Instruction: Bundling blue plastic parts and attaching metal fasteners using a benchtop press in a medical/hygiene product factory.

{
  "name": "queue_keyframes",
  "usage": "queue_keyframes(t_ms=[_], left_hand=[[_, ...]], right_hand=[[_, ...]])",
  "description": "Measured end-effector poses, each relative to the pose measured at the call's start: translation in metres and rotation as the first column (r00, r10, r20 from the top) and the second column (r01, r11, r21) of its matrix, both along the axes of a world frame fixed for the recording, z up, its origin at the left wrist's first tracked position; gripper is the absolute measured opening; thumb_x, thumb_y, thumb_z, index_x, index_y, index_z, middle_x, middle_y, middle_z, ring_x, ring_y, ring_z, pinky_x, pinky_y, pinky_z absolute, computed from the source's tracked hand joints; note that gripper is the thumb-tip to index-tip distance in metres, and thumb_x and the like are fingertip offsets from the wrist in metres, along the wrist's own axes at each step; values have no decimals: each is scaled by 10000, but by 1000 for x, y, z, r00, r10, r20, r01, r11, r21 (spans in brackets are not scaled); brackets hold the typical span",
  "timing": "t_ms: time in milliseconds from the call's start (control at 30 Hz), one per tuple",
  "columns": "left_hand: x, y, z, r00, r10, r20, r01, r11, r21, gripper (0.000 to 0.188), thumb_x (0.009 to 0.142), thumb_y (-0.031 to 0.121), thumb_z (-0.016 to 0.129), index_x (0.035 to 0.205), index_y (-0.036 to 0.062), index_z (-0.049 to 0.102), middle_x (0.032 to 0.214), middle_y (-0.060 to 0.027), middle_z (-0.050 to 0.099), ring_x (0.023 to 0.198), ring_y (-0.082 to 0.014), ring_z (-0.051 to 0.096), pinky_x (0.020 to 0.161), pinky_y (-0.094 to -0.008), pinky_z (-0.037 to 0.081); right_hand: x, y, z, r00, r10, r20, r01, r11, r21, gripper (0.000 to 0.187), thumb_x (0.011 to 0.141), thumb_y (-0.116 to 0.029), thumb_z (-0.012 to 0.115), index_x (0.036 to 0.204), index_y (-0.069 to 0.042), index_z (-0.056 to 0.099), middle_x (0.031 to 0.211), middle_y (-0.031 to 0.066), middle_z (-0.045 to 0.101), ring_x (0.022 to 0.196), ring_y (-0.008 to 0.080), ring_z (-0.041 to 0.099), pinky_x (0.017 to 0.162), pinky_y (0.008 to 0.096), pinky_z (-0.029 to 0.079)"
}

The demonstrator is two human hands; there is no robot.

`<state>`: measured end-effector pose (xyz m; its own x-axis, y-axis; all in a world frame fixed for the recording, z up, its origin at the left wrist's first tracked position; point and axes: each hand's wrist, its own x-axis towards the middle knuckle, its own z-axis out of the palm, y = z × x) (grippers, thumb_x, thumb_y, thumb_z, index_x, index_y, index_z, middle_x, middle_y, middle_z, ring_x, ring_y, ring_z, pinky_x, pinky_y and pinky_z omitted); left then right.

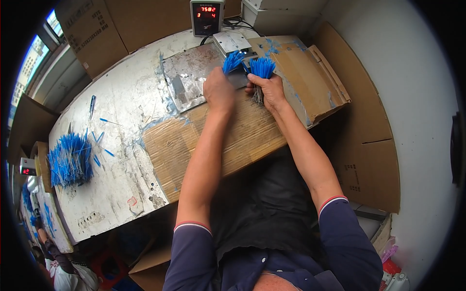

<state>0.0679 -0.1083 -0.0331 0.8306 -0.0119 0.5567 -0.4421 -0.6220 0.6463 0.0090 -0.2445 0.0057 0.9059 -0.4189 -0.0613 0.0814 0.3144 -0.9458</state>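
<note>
My right hand (272,89) is closed around an upright bundle of blue-tipped thin wires (262,68). The blue ends fan out above the thumb, and pale thin ends hang below the fingers. Just to the left, my left hand (219,89), smeared by motion, is closed at the base of a smaller bunch of blue-tipped wires (233,61). Its fingertips are mostly hidden. Both bundles are in front of a small metal device (232,42) that stands at the back of a scuffed metal plate (187,80).
A counter with red digits (208,18) stands behind the device. Taped cardboard (213,140) covers the table's front edge, and a cardboard box (303,72) is at right. On the left lie a blue-tipped wire pile (70,160), loose pieces and a blue tool (92,106). Another person (65,274) is lower left.
</note>
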Motion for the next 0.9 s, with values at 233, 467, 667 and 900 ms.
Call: queue_keyframes(t_ms=[233, 467, 667, 900], left_hand=[[-4, 0, 1, 999, -22, 44, 17, 994, 111, 164, 826, 30, 604, 986, 52, 626, 943, -165, 659, 880, -388, 649, 760, -496, 496], [-2, 0, 1, 999, 34, 0, -34, 979, 202, 150, 830, 34, 602, 979, 47, 620, 937, -168, 658, 844, -392, 654, 739, -486, 505], [-6, 2, 10, 996, 85, -40, -87, 995, -56, 139, 859, 18, 591, 996, 41, 599, 942, -185, 657, 866, -415, 653, 738, -502, 503], [-5, 4, 10, 996, 82, -32, -85, 989, -120, 94, 902, 40, 599, 996, 38, 597, 935, -189, 666, 860, -415, 648, 734, -504, 488]], right_hand=[[-1, -6, 0, 995, -38, -91, 37, 999, -13, 105, 780, 33, 734, 849, 31, 656, 736, 114, 672, 589, 201, 679, 493, 318, 587], [5, -4, 0, 980, -110, -165, 99, 992, -74, 90, 756, 46, 716, 714, 51, 637, 664, 145, 657, 503, 219, 653, 442, 323, 555], [17, 5, 3, 965, -162, -205, 135, 981, -141, 67, 743, 59, 679, 690, 64, 639, 629, 146, 641, 479, 224, 639, 424, 339, 536], [30, 8, 4, 937, -210, -280, 128, 950, -287, 77, 746, 56, 674, 698, 82, 620, 659, 175, 651, 480, 236, 639, 430, 350, 547]])
